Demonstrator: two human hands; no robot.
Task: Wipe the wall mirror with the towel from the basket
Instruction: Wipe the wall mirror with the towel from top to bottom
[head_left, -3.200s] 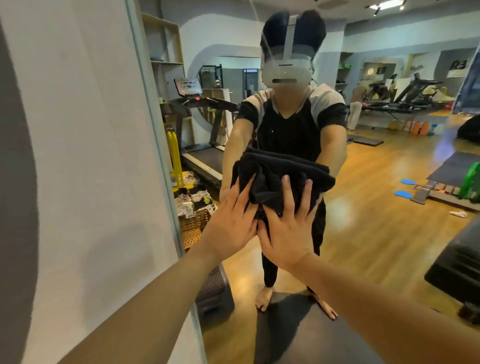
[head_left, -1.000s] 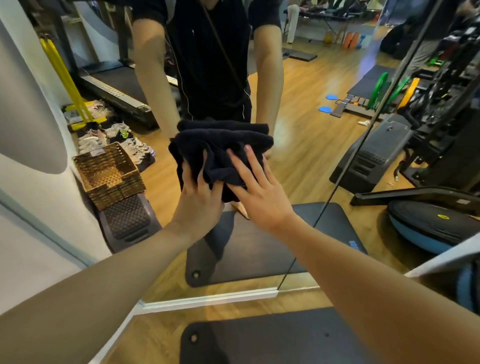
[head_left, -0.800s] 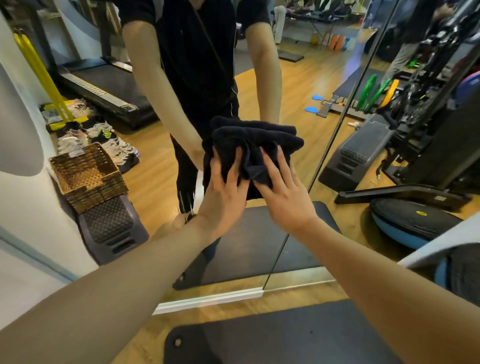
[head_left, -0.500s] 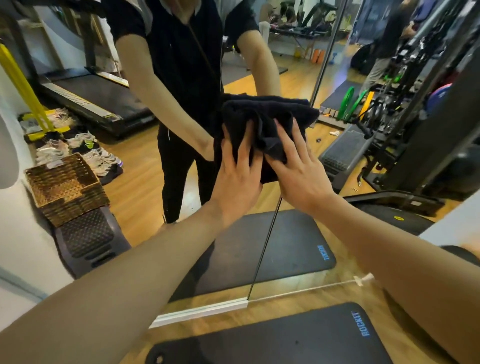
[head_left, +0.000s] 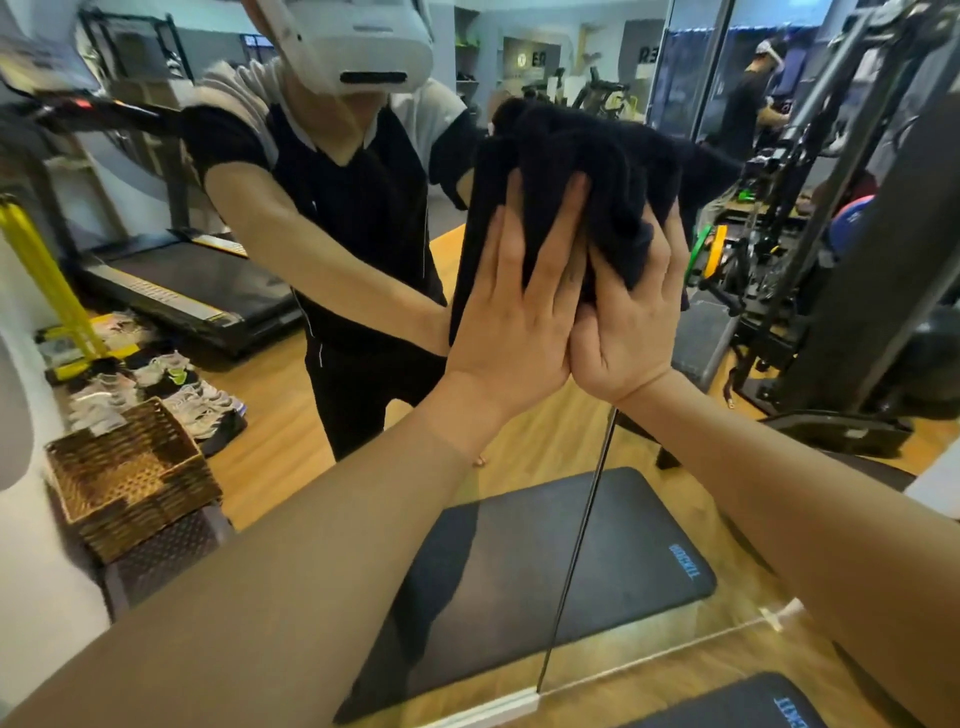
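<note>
Left hand (head_left: 511, 317) and right hand (head_left: 631, 325) side by side, fingers (head_left: 506, 244) straight and slightly spread, pressing the bunched black towel (head_left: 587, 150) flat against the wall mirror (head_left: 291, 415); towel lies under my fingertips, bulging above them.

Black towel (head_left: 582, 171), brown woven basket (head_left: 130, 483)

The place is a gym. A large wall mirror (head_left: 291, 431) reflects a treadmill (head_left: 182, 286), a black exercise mat (head_left: 519, 571) on a wooden floor (head_left: 275, 410) and pairs of sneakers (head_left: 171, 384). A black cable machine (head_left: 857, 208) stands at the right, with green and yellow bands (head_left: 711, 254) near it.
</note>
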